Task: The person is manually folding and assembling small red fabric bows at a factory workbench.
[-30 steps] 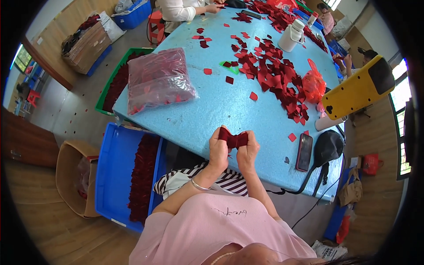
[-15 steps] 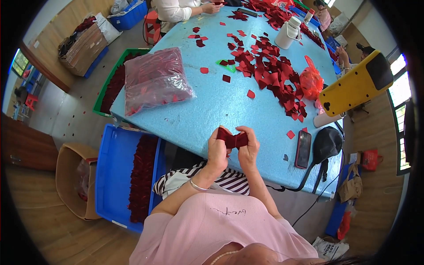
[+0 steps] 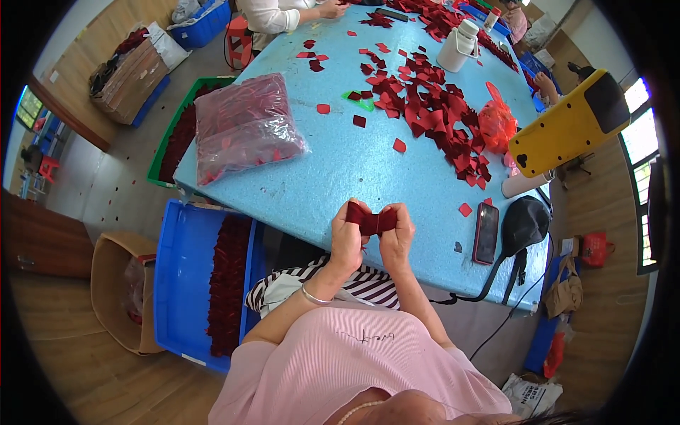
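Note:
A dark red fabric bow (image 3: 371, 220), pinched in at its middle, is stretched between my two hands over the near edge of the blue table (image 3: 319, 191). My left hand (image 3: 346, 237) grips its left end, with the thumb on top. At the right end, my right hand (image 3: 397, 234) holds it between thumb and curled fingers. Beyond my hands, many loose red fabric pieces (image 3: 433, 106) lie in a heap across the table. A clear plastic bag (image 3: 244, 127) packed with red pieces rests at the table's left side.
Beside me on the left stands a blue crate (image 3: 185, 283) with a row of dark red pieces, near a cardboard box (image 3: 117, 290). A phone (image 3: 486, 234), a black cap (image 3: 525, 225), a yellow device (image 3: 567, 127) and a white bottle (image 3: 458, 47) occupy the table. Another person's hand (image 3: 331, 9) shows at the far edge.
My hands keep hold of the red bow in nearly the same place. My right index finger has curled in closer to the fabric. The whole view has shifted slightly.

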`<state>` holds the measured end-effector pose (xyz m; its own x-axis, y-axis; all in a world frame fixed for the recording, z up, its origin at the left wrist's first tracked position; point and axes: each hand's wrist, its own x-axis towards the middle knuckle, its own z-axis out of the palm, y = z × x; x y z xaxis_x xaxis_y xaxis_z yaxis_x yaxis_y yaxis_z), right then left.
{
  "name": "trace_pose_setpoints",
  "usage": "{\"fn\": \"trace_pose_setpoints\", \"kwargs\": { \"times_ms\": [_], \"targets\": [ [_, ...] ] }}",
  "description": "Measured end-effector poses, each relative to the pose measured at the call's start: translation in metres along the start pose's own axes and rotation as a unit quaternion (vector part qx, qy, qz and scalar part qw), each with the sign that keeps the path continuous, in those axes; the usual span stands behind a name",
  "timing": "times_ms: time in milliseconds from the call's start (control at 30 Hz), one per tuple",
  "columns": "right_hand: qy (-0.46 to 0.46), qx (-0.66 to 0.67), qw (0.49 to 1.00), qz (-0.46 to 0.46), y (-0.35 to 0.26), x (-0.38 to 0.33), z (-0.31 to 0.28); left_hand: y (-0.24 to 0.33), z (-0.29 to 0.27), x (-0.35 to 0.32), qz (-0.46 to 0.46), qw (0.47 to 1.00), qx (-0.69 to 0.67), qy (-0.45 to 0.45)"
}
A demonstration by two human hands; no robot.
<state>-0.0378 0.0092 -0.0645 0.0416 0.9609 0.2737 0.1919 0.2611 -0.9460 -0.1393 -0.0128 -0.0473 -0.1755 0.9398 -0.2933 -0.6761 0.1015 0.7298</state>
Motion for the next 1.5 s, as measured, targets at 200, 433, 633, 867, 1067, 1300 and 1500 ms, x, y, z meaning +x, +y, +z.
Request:
{"fn": "trace_pose_setpoints", "kwargs": {
  "times_ms": [200,433,633,867,1067,1300,1500],
  "targets": [
    [0.019,0.008,1.0,0.018,0.003,0.004,-0.003,-0.003,0.007,0.004,-0.011,0.999,-0.036,0.019],
    [-0.018,-0.072,0.997,0.025,-0.003,0.012,-0.011,-0.011,0.006,0.011,-0.03,0.999,-0.026,0.012],
    [-0.018,-0.063,0.998,0.021,0.004,0.019,-0.019,-0.013,0.013,0.018,-0.029,0.999,-0.018,0.009],
    [-0.075,-0.093,0.993,-0.027,-0.008,0.032,-0.036,-0.017,0.02,0.024,0.106,0.977,0.183,-0.039],
    [-0.009,-0.082,0.996,-0.038,-0.01,0.028,-0.036,-0.022,0.036,0.016,0.136,0.975,0.173,0.009],
    [-0.002,-0.082,0.997,-0.005,-0.005,0.025,-0.04,-0.02,0.043,0.013,0.008,1.0,0.018,0.009],
    [0.01,-0.1,0.995,-0.027,-0.006,0.02,-0.038,-0.021,0.037,0.012,-0.051,0.999,-0.011,0.015]
  ]
}}
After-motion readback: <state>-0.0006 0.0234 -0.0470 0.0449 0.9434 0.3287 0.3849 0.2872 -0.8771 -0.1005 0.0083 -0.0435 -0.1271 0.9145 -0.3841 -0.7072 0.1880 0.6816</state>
